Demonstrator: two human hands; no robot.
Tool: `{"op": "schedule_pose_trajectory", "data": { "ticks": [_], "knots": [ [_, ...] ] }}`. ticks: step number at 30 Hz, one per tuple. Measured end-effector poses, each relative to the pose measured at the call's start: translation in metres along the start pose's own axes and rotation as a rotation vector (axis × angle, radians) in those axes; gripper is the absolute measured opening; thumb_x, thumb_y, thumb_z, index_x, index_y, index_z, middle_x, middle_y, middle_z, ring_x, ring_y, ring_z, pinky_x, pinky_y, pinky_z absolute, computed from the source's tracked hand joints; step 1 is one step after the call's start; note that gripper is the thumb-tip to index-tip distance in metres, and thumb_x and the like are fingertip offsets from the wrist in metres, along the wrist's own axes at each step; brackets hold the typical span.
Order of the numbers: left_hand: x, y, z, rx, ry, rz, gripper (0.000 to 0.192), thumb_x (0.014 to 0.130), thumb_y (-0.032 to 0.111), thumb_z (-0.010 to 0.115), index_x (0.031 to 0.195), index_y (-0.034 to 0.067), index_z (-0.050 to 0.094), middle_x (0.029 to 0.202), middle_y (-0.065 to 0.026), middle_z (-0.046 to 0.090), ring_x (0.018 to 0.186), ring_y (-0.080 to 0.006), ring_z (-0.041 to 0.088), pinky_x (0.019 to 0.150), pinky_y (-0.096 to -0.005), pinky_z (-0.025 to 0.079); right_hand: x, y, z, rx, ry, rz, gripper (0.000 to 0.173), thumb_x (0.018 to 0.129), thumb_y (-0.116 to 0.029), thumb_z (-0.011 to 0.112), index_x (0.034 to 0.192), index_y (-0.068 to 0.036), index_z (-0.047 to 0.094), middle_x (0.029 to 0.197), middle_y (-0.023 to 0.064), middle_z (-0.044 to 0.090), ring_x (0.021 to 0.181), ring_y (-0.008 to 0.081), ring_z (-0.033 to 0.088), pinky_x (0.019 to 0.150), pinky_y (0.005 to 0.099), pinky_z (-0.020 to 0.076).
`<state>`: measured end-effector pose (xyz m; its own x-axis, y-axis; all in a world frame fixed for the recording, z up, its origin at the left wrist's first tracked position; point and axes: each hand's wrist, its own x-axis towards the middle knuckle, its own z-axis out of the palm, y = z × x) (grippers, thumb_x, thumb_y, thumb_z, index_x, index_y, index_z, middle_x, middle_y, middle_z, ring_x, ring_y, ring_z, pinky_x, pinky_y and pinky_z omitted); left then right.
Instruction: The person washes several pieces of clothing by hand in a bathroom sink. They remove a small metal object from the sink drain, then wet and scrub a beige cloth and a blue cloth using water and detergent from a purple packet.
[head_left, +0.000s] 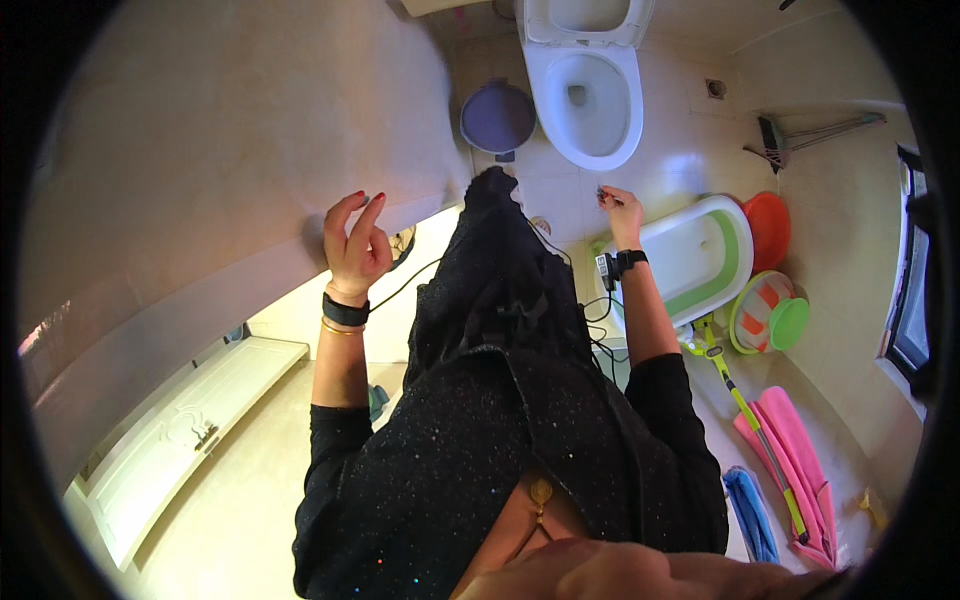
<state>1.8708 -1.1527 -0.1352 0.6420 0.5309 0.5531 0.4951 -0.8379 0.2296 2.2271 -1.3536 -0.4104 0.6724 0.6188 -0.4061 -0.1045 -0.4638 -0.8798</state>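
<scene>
My left hand is raised beside the pale wall, its red-nailed fingers spread. A small grey spot shows between two fingertips; I cannot tell whether the hand holds it. In front of the toilet bowl, my right hand pinches a small dark clump, too small to name surely. The toilet's lid and seat are up. A black band is on my left wrist, above a gold-coloured bangle. Another band with a small device and a cable is on my right wrist.
A round bin stands left of the toilet. To the right are a white-and-green folding tub, several basins including a red one, a yellow-green mop handle and pink cloth. Black cables hang by my right side.
</scene>
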Motion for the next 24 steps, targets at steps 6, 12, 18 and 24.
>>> {"op": "schedule_pose_trajectory", "data": {
  "ticks": [6,12,18,24],
  "knots": [
    [0.001,0.000,-0.003,0.051,-0.032,0.039,0.040,0.070,-0.010,0.051,0.105,0.002,0.068,0.111,-0.0139,0.054,0.099,-0.0265,0.056,0.082,-0.0327,0.049,0.022,-0.001,0.037,-0.031,-0.042,0.047,0.017,0.084,0.004,0.060,0.096,0.000,0.072,0.087,0.0115,0.070,0.069,0.0163,0.068,0.065,0.0260,0.0555],
    [0.000,0.004,-0.004,0.031,-0.017,0.049,0.042,0.065,-0.009,0.054,0.101,0.004,0.070,0.107,-0.0129,0.054,0.094,-0.0292,0.057,0.079,-0.0376,0.050,0.037,-0.010,0.092,-0.217,-0.094,-0.091,0.017,0.080,0.000,0.064,0.095,-0.003,0.072,0.081,0.0092,0.071,0.074,0.0162,0.068,0.068,0.0275,0.0540],
    [0.001,0.006,-0.009,0.025,-0.051,0.100,0.040,0.066,-0.010,0.052,0.098,0.004,0.070,0.108,-0.0136,0.052,0.093,-0.0292,0.056,0.077,-0.0374,0.050,0.047,-0.018,0.156,-0.353,-0.094,-0.079,0.016,0.075,-0.007,0.063,0.086,-0.008,0.074,0.078,0.0122,0.070,0.075,0.0255,0.068,0.071,0.0345,0.0527],
    [-0.002,0.011,-0.016,0.025,-0.148,0.044,0.037,0.070,-0.009,0.054,0.099,0.007,0.072,0.106,-0.0113,0.050,0.087,-0.0267,0.058,0.073,-0.0365,0.050,0.091,-0.020,0.228,-0.224,-0.089,-0.120,0.024,0.073,-0.003,0.061,0.094,-0.008,0.073,0.086,0.0135,0.070,0.080,0.0272,0.067,0.073,0.0359,0.0522]
  ]
}}
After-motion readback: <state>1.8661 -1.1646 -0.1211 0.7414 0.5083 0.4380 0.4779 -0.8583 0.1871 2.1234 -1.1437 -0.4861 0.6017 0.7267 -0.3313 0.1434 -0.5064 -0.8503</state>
